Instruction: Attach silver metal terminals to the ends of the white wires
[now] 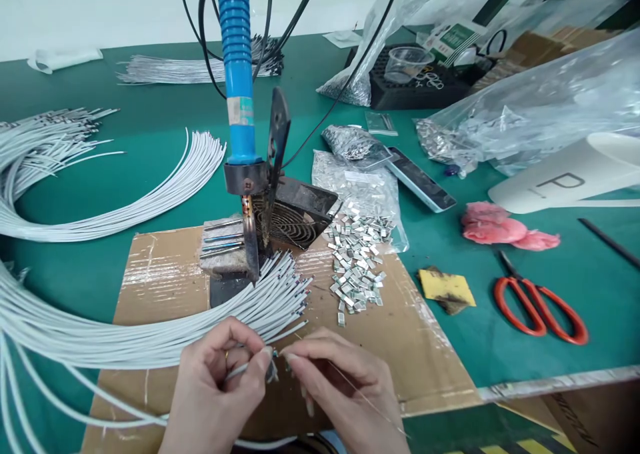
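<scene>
My left hand (pixel 220 384) is closed around the end of a white cable (pixel 237 371), with the small wires at its tip showing past thumb and finger. Close beside that tip, my right hand (pixel 345 384) pinches a thin, light wire (pixel 375 409) that trails down to the right; whether it is solder cannot be made out. Above the hands, a soldering iron (pixel 236 61) with a blue handle hangs tip-down in a metal stand (pixel 277 141). A thick bundle of white cables (pixel 150 337) curves in from the left, its ends lying under the iron.
Small metal connectors (pixel 357 261) lie heaped on the cardboard (pixel 425 357), spilling from a plastic bag (pixel 350 181). Orange-handled scissors (pixel 540 307), a yellow sponge (pixel 447 287), pink cloth (pixel 505 227) and a phone (pixel 420 181) lie to the right. More cables (pixel 125 207) occupy the left.
</scene>
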Demonstrator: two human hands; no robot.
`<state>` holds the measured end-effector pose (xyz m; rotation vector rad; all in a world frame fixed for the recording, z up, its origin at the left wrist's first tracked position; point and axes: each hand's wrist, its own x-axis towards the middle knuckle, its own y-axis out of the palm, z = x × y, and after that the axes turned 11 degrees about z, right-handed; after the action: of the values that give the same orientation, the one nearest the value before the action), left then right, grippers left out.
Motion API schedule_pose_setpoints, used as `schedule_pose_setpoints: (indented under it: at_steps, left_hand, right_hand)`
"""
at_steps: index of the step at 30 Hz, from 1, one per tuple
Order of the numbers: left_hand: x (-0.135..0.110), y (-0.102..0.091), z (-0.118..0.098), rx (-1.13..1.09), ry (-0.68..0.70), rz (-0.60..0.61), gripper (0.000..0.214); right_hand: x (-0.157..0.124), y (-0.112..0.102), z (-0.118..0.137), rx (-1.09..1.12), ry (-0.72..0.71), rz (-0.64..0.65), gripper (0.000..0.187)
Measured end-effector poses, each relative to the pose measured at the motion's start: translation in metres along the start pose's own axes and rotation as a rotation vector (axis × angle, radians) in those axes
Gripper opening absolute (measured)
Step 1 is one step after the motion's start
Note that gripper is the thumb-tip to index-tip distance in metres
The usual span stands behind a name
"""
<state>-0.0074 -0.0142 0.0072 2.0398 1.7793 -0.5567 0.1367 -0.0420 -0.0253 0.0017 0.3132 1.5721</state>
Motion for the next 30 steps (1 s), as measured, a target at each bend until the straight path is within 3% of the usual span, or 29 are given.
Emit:
schedule_pose_setpoints:
  at_steps: [7,30]
  left_hand:
    - [0.0,0.001,0.003,-0.037,0.005,-0.009,0.024]
    - [0.002,0.002,0.009,-0.066,0.077,-0.014,0.017]
  right_hand:
    - [-0.001,-0.001,-0.003,0.005,-0.01,0.048,0.009]
    - [0.002,0.004,0.003,0.023,-0.021,-0.076,0.011]
